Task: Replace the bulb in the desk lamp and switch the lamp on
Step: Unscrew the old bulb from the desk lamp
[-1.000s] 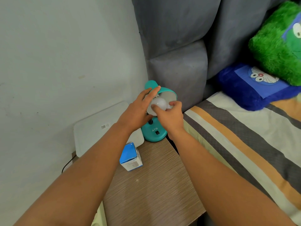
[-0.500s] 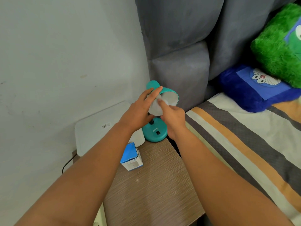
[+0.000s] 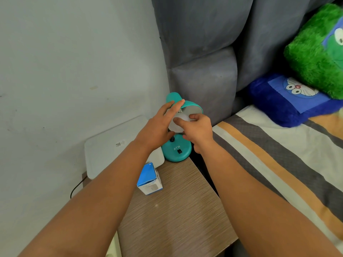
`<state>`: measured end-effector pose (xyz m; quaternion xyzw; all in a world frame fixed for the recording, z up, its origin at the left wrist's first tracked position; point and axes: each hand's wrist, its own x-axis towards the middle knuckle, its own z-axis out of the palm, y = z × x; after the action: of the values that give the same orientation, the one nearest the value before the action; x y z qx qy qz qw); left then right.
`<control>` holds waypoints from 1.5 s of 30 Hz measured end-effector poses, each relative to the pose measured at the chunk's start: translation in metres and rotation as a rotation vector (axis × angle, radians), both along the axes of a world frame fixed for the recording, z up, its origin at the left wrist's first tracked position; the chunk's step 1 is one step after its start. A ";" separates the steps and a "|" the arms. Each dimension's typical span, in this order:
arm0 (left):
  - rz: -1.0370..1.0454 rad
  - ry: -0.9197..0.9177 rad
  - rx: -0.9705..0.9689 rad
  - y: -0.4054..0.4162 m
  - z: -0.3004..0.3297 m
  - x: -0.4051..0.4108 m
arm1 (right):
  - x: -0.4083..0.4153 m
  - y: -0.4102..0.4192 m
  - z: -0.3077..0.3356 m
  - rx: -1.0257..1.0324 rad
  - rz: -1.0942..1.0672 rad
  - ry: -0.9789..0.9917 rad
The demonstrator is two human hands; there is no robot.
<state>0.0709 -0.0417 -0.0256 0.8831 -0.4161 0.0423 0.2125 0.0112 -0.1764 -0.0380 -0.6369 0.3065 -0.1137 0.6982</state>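
Note:
A teal desk lamp (image 3: 176,151) stands at the far end of the wooden bedside table (image 3: 176,210), its shade (image 3: 193,105) tilted toward me. A white bulb (image 3: 177,125) sits at the mouth of the shade. My right hand (image 3: 197,129) pinches the bulb with thumb and fingers. My left hand (image 3: 159,127) lies along the left side of the shade, fingers stretched over its rim, steadying it. The black switch (image 3: 179,151) on the lamp base is visible below my hands.
A blue and white bulb box (image 3: 149,179) stands on the table beside my left forearm. A flat white device (image 3: 111,147) leans against the wall with a black cable (image 3: 76,188). The grey headboard (image 3: 204,76), striped bed (image 3: 278,154) and plush pillows (image 3: 289,101) lie to the right.
My right hand has shifted its grip around the bulb, fingers moving over its face as if turning it. My left hand stays on the shade.

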 end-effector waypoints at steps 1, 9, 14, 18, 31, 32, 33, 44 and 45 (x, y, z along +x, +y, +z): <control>0.002 0.000 -0.003 0.000 0.000 0.000 | 0.001 0.001 0.000 -0.010 0.003 -0.006; -0.020 0.021 -0.018 0.000 0.003 -0.002 | 0.005 0.001 0.002 -0.026 0.077 0.018; -0.008 0.007 -0.001 0.001 0.002 -0.003 | 0.005 0.001 0.001 -0.129 0.093 -0.011; -0.006 0.005 -0.011 0.002 0.002 0.001 | 0.007 0.002 -0.001 -0.065 0.101 -0.043; 0.011 0.035 -0.047 0.005 0.005 0.002 | -0.002 0.008 -0.010 -0.075 0.009 -0.047; 0.015 0.034 -0.047 0.004 0.005 0.002 | -0.002 0.008 -0.012 -0.111 0.013 -0.057; 0.018 0.037 -0.048 0.004 0.004 0.002 | -0.002 0.008 -0.013 -0.141 0.018 -0.066; 0.056 0.068 0.057 -0.003 0.015 -0.001 | -0.044 -0.013 -0.035 -0.273 0.010 -0.166; 0.067 0.079 0.045 -0.004 0.014 -0.003 | -0.049 -0.016 -0.037 -0.280 0.014 -0.158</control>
<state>0.0677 -0.0460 -0.0120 0.9022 -0.3783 0.0053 0.2072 -0.0377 -0.1927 -0.0751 -0.7192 0.2275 -0.2003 0.6252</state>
